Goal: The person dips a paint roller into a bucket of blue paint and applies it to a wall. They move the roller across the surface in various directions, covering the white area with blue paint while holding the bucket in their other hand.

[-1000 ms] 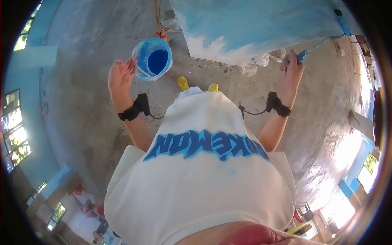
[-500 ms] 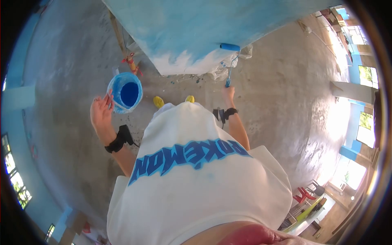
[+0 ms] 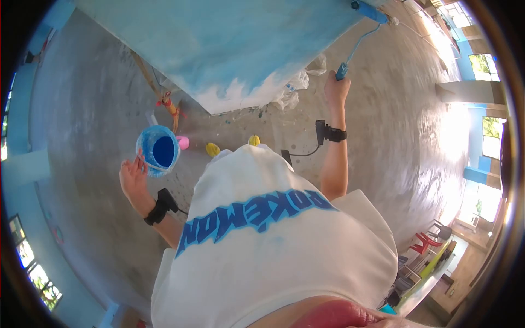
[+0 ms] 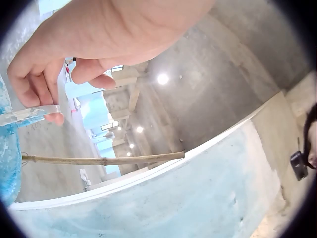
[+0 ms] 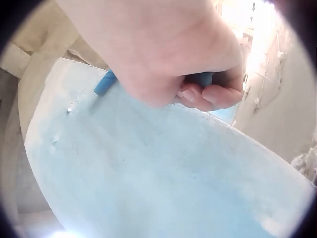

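In the head view, my left hand (image 3: 133, 177) holds a bucket (image 3: 143, 143) of blue paint at its near side. The left wrist view shows its fingers curled round the bucket's whitish, paint-smeared handle (image 4: 37, 114). My right hand (image 3: 336, 93) grips the blue handle of a paint roller (image 3: 342, 71), whose bent wire frame reaches out to a blue sleeve (image 3: 371, 11). That sleeve lies at the right edge of a wall (image 3: 219, 49) streaked light blue, with white along its lower edge. In the right wrist view the fist hides most of the roller; one sleeve end (image 5: 104, 84) shows against the wall.
A bamboo pole (image 3: 145, 71) with red ties leans by the wall's left side. Crumpled clear plastic (image 3: 287, 98) lies at the wall's foot. Something pink (image 3: 183, 142) stands beside the bucket, near the yellow shoes (image 3: 213, 149). Red and grey chairs (image 3: 421, 242) stand far right.
The roller first came down and inward along the wall, then went back up and to the right as my right arm stretched out. My left hand keeps hold of the bucket; the head view has shifted.
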{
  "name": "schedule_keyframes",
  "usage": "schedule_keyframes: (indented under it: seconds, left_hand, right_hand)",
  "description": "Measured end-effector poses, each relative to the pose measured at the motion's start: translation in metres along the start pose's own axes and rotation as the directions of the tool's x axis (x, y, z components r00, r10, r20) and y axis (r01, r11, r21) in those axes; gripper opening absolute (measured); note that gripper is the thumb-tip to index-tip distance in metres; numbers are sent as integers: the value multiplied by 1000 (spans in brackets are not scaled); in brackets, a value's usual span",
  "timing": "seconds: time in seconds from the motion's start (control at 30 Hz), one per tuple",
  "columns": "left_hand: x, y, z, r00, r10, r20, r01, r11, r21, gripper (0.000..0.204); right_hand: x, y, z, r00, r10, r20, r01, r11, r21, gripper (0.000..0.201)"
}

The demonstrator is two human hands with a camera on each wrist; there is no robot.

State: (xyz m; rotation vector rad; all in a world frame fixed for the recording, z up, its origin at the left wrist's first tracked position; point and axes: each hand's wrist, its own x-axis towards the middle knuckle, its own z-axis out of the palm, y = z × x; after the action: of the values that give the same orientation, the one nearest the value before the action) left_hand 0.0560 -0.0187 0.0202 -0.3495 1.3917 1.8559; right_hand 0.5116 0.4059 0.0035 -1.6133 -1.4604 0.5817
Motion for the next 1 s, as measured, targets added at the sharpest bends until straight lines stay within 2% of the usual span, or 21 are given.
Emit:
schedule_keyframes:
  seconds: [0.07,0.13,0.2,0.27,0.33,0.37,0.43,0.57,0.63,0.67,0.73,0.97,1.0]
  left_hand:
    - [-4,1,4,1000,3,-19,-3,1000,-4,15]
    - [-6,-1,4,999,27,-44,-28,999,-18,14]
    - [-3,-3,-1,999,27,-25,-28,999,-40,12]
    - [-2,-3,-3,1000,26,-7,-27,998,-61,10]
    - [-3,-3,-2,1000,21,17,-20,998,-61,8]
    - [-2,-3,-1,1000,21,18,-19,998,-64,8]
    - [-2,-2,1,1000,1,24,0,999,-42,9]
    - [-10,0,11,1000,-17,19,18,997,-71,8]
    - [-17,0,16,993,56,109,-52,998,-35,11]
    - [-17,1,16,994,45,98,-43,999,-23,11]
    - [-12,4,15,999,8,51,-9,1000,12,13]
    - [-16,5,20,1000,11,19,-12,1000,12,12]
    - [-15,5,20,1000,14,23,-14,1000,11,11]
  right_hand:
    - [-1,14,0,999,-50,1,50,999,-17,41]
    - [-14,71,20,998,-48,35,52,990,-133,39]
    - [-51,109,43,999,-36,-24,27,953,-302,36]
    - [-77,150,56,980,174,101,-129,929,-346,38]
    - [-106,166,60,964,239,118,-175,899,-401,40]
    - [-116,169,57,964,237,117,-173,900,-401,40]
    - [-126,172,54,881,408,240,-266,846,-463,40]
    - [-140,157,43,860,453,235,-291,813,-504,37]
    - [-141,134,32,861,455,227,-293,809,-509,36]
    - [-142,122,24,853,469,229,-301,801,-518,36]
    - [-142,103,16,781,573,248,-353,732,-582,33]
    - [-139,130,30,745,604,283,-341,710,-616,38]
    - [-140,148,39,792,527,307,-245,736,-630,36]
